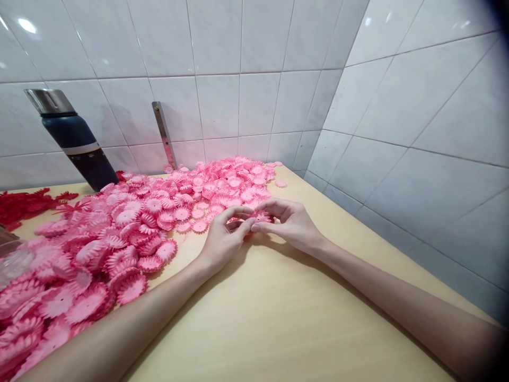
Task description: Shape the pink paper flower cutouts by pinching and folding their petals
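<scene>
left hand and right hand together, both pinching one pink flower over the desk. this piece judged in progress, not done. beyond and leftward: large heap of similar flowers; finished and unworked ones cannot be told apart. behind heap: bottle; far left: red pieces.

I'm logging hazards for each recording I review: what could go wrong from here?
The small, pink, frilly-edged disc at the fingertips of the left hand and right hand might slip and get lost among the loose heap of similar pink discs.

The left forearm passes close by that heap, so a sideways move might drag discs along.

The dark blue, cylindrical bottle with a silver cap stands beside the heap; shifting discs might nudge it.
</scene>
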`<control>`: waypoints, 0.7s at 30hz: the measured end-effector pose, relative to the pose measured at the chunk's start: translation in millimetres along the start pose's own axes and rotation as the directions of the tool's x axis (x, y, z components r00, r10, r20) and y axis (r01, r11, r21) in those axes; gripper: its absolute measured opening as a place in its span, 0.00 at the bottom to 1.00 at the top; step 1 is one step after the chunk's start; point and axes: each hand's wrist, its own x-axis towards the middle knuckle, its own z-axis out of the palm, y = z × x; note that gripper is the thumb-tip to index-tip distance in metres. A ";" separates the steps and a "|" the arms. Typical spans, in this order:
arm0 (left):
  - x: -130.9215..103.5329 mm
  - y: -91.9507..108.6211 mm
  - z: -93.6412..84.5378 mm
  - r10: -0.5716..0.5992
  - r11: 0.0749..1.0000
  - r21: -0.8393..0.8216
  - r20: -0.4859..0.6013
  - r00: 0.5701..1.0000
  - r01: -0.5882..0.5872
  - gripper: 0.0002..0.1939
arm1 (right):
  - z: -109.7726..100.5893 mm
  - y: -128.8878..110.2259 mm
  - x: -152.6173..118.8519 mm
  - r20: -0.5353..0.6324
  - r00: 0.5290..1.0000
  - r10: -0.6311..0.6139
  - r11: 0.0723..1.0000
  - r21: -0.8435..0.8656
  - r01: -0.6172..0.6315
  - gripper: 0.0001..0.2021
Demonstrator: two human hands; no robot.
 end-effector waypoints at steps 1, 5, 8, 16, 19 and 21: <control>0.2 0.0 0.1 -0.004 1.000 -0.012 0.004 1.000 0.004 0.13 | -0.1 0.1 0.0 -0.007 1.000 0.012 1.000 0.004 -0.012 0.20; 0.9 0.9 1.2 -0.009 0.999 -0.044 0.005 1.000 0.010 0.12 | -0.9 -0.7 -0.3 -0.042 0.996 0.079 0.997 -0.001 -0.079 0.20; 1.2 1.5 1.8 -0.016 0.999 -0.035 0.002 1.000 0.016 0.12 | -0.9 -1.0 -0.8 -0.054 0.996 0.069 0.997 -0.012 -0.070 0.20; -0.6 -0.4 0.5 -0.008 0.999 0.036 0.099 0.995 0.005 0.18 | 4.2 -0.8 -3.7 -0.001 1.000 -0.002 1.000 0.011 0.002 0.14; 0.2 -2.2 -0.8 0.014 0.998 0.057 0.107 0.994 -0.020 0.19 | 5.5 -1.5 -4.4 -0.001 0.999 -0.039 0.997 -0.066 0.039 0.11; 0.9 -3.6 -1.5 0.023 0.997 0.073 0.117 0.993 -0.032 0.20 | 5.8 -1.7 -4.3 -0.003 0.997 -0.079 0.990 -0.115 0.078 0.10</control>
